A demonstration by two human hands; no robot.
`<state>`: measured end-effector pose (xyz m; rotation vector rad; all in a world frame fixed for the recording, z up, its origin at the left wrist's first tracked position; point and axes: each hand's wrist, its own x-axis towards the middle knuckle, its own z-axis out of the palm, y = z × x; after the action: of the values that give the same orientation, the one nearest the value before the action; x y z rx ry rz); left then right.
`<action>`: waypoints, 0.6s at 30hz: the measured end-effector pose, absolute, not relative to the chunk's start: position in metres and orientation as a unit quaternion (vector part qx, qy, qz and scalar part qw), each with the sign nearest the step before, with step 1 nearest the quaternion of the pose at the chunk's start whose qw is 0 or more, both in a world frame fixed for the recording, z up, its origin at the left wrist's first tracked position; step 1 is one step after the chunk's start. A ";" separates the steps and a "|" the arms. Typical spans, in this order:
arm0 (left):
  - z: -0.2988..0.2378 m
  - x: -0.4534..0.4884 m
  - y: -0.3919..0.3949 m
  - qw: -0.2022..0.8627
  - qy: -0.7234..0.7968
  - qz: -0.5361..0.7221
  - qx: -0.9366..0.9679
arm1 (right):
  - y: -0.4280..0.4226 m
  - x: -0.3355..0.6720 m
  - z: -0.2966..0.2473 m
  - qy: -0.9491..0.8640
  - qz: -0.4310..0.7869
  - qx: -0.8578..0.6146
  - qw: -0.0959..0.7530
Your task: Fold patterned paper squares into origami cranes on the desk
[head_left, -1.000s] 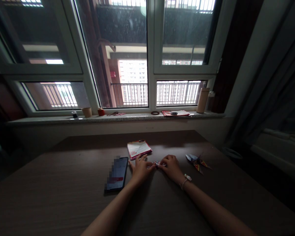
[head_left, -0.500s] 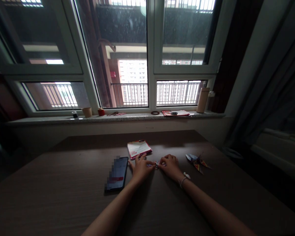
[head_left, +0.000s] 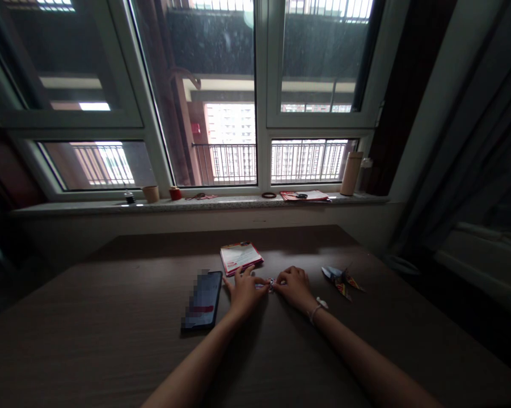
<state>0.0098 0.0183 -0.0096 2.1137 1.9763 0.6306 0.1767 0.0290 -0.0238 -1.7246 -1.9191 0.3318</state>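
Between the fingertips of both hands is a small piece of patterned folded paper, mostly covered by the fingers. My left hand pinches its left side, with the other fingers spread towards a stack of printed paper sheets. On the right side, my right hand grips the paper with curled fingers; a bracelet with a white charm circles that wrist. A black phone lies just left of my left hand. To the right of my right hand sits a folded paper figure with pointed ends.
The brown table reaches almost to the window wall. Along the windowsill stand a paper cup, a red spool and a tan bottle. More sheets with scissors on top lie there.
Almost nothing differs. Both hands keep their hold on the small folded paper, with only a very slight shift of the fingers.
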 end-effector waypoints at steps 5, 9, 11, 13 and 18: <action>-0.008 0.010 0.018 0.081 0.660 0.213 0.716 | 0.028 0.176 -0.022 -0.714 0.112 -0.638 0.264; -0.006 0.010 0.017 0.086 0.659 0.205 0.718 | 0.027 0.175 -0.022 -0.715 0.100 -0.638 0.268; -0.005 0.010 0.018 0.090 0.662 0.199 0.717 | 0.027 0.174 -0.022 -0.717 0.094 -0.636 0.271; -0.005 0.010 0.018 0.095 0.665 0.197 0.714 | 0.027 0.174 -0.023 -0.718 0.089 -0.635 0.272; -0.009 0.010 0.021 0.111 0.665 0.213 0.708 | 0.026 0.174 -0.023 -0.715 0.089 -0.639 0.270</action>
<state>0.0098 0.0213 -0.0089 2.0782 1.9521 0.6255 0.1739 0.0264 -0.0227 -1.7208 -1.9270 0.2396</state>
